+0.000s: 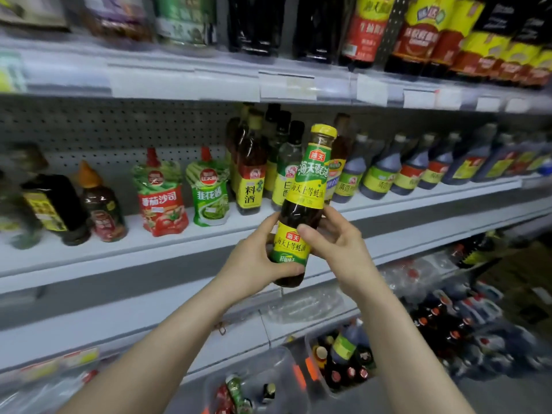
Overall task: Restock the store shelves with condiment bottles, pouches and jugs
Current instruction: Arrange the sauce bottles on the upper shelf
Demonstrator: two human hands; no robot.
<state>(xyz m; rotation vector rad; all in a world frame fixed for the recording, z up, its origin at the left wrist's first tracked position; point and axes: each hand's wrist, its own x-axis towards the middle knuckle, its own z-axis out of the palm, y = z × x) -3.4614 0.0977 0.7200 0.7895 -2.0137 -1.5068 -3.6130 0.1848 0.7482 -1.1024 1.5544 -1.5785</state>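
A dark oyster sauce bottle [304,201] with a yellow cap and yellow-green label is held upright, slightly tilted right, in front of the middle shelf [185,234]. My left hand [254,261] grips its lower body from the left, fingers curled under the base. My right hand [337,237] holds it from the right, thumb across the lower label. On the shelf behind stand a red tomato sauce pouch [161,198], a green pouch [209,192], a yellow-labelled cooking wine bottle [251,174] and a row of dark vinegar bottles [382,171].
The top shelf [209,79] carries dark soy sauce bottles and price tags. Two dark bottles [59,204] stand at the middle shelf's left. Below, clear plastic bins [343,357] hold more bottles, and wrapped bottle packs [448,312] lie at lower right.
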